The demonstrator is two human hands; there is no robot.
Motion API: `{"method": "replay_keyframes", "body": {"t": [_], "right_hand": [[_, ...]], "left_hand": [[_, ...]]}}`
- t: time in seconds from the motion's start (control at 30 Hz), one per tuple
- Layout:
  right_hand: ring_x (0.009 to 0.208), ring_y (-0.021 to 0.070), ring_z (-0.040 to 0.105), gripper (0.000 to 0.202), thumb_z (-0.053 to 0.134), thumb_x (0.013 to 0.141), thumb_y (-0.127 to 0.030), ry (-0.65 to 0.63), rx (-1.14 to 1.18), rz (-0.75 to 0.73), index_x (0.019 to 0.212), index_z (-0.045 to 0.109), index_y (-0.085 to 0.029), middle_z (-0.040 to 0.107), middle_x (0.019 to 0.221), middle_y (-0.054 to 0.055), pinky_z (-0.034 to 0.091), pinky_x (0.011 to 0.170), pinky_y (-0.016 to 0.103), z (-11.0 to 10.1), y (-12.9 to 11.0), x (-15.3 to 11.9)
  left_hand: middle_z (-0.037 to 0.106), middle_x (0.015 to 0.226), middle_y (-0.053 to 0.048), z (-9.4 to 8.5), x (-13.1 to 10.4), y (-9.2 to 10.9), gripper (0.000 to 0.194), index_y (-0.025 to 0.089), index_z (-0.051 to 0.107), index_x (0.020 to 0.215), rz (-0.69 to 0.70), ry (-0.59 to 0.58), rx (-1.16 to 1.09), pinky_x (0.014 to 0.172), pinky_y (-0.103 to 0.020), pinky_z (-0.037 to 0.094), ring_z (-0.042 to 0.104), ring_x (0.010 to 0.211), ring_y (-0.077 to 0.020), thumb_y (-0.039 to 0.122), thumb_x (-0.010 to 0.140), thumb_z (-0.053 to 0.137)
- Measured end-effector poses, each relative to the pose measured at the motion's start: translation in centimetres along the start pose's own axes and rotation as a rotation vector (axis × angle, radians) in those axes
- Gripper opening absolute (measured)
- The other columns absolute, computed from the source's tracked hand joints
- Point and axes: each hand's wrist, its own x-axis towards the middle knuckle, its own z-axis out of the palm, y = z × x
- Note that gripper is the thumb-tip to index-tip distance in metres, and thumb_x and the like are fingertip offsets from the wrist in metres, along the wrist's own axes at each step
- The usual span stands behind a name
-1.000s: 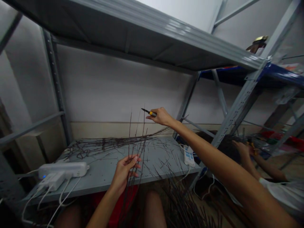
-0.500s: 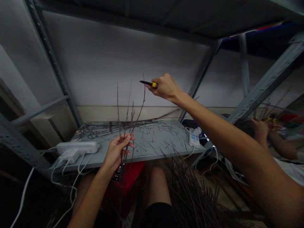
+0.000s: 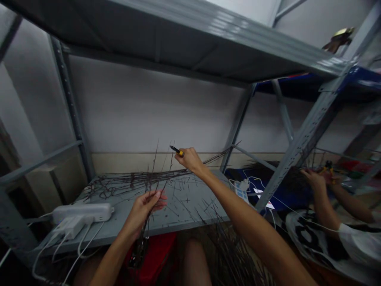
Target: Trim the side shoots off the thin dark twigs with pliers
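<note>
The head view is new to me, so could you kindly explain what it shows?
No machine is at work here: the camera sits on a person's head, looking forward and down at their two bare hands. The left hand holds a few thin twigs, which rise above it. The right hand, farther forward, grips a small tool with a dark tip and a yellow part; its exact kind is hard to tell. On the grey shelf, long dark stems lie along the back, and a white power strip sits toward the left. Off to the right, a co-worker's hand shows.
</note>
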Motion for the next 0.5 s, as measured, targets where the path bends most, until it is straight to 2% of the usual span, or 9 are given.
{"method": "replay_keyframes", "body": {"t": [0.13,0.27,0.4,0.5], "right_hand": [[0.068,0.0172,0.066,0.018,0.060,0.093,-0.029,0.076,0.023,-0.065,0.089,0.075,-0.019,0.077,0.077,0.007,0.038,0.064,0.025,-0.9,-1.7,-0.4],[0.069,0.0165,0.067,0.014,0.062,0.093,-0.028,0.129,0.048,-0.110,0.087,0.072,-0.021,0.077,0.080,0.005,0.038,0.065,0.025,-1.6,-2.6,-1.1],[0.072,0.0169,0.066,0.009,0.064,0.092,-0.027,0.178,0.052,-0.122,0.088,0.069,-0.020,0.076,0.083,0.005,0.038,0.066,0.026,-2.4,-2.3,-2.0],[0.073,0.0174,0.066,0.005,0.065,0.092,-0.025,0.197,0.048,-0.131,0.091,0.068,-0.021,0.075,0.085,0.004,0.038,0.066,0.027,-3.0,-2.2,-3.0]], "left_hand": [[0.077,0.095,-0.009,1.8,2.3,3.2,0.040,0.016,0.076,0.109,0.193,-0.008,0.074,0.068,-0.026,0.056,0.069,0.071,-0.0151,0.045,0.082,0.078],[0.072,0.081,-0.005,3.5,3.3,5.6,0.030,0.014,0.076,0.093,0.353,0.037,0.074,0.059,-0.021,0.048,0.062,0.067,-0.0124,0.043,0.084,0.076],[0.065,0.076,-0.001,4.2,2.8,6.4,0.026,0.016,0.072,0.092,0.377,0.004,0.029,0.046,-0.018,0.035,0.049,0.055,-0.0077,0.042,0.087,0.074],[0.060,0.075,0.001,4.4,2.2,6.4,0.026,0.016,0.070,0.090,0.361,0.002,0.021,0.042,-0.018,0.023,0.037,0.050,-0.0045,0.042,0.088,0.072]]}}
